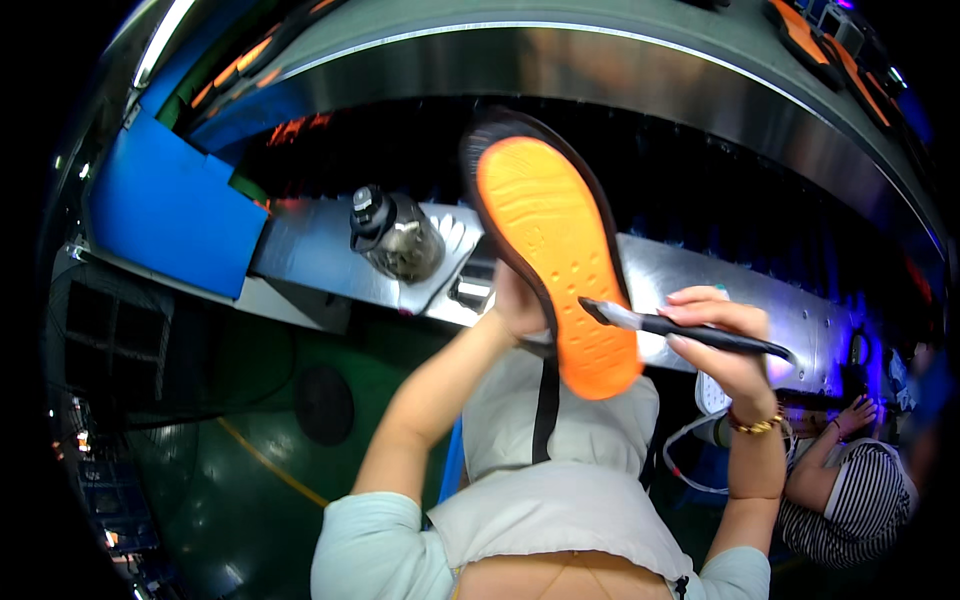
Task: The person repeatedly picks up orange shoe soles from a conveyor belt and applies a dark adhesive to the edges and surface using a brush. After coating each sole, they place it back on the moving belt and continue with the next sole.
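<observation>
A shoe sole (555,250) with an orange face and a black rim is held up at the middle of the view, tilted with its far end to the left. My left hand (520,300) grips it by its left edge; the fingers are partly hidden behind it. In my right hand (728,335) is a brush (690,330) with a black handle and a silver-grey ferrule, pinched between thumb and fingers. Its dark bristles lie over the orange face, near the small dimples, and look to be touching it.
Left of the sole, a dark bottle (395,235) and white gloves (455,240) lie on a metal ledge (310,245). Beyond runs a conveyor (480,12) carrying several orange-and-black soles (805,40). A blue panel (170,205) stands left. At right sits a person in stripes (855,500).
</observation>
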`<state>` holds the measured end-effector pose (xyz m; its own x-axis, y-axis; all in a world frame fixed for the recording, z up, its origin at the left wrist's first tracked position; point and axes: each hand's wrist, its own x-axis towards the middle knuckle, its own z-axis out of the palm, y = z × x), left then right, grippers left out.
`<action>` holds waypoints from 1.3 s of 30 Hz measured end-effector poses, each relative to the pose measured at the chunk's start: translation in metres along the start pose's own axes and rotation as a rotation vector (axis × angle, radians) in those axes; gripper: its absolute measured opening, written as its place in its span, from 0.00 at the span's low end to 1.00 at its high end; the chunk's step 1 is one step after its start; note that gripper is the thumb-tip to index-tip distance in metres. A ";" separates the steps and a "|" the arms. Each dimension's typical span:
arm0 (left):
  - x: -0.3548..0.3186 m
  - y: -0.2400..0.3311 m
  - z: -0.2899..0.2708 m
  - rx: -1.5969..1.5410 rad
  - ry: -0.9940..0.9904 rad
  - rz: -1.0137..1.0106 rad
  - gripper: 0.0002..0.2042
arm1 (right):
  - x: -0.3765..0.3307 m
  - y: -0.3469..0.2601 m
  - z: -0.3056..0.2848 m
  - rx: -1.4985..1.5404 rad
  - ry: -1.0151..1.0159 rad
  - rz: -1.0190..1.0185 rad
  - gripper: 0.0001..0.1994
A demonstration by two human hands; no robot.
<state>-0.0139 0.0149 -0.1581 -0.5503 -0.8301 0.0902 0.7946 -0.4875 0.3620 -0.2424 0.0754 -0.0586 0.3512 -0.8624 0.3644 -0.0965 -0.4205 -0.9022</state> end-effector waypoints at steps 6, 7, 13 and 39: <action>0.015 -0.039 0.010 -0.014 0.122 -0.187 0.42 | 0.014 0.050 0.003 0.190 0.231 0.235 0.09; 0.014 -0.042 0.012 0.031 0.120 -0.210 0.43 | 0.021 0.055 0.001 0.179 0.240 0.166 0.09; 0.014 -0.059 0.025 0.052 0.157 -0.107 0.41 | 0.044 0.052 0.019 -0.355 0.257 -0.259 0.08; 0.007 -0.034 0.042 0.251 0.262 0.194 0.44 | 0.004 0.007 0.011 0.116 -0.076 -0.105 0.09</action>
<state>-0.0554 0.0366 -0.1306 -0.2865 -0.9569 -0.0483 0.7722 -0.2605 0.5795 -0.2313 0.0726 -0.0664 0.4233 -0.7901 0.4434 0.0510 -0.4678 -0.8823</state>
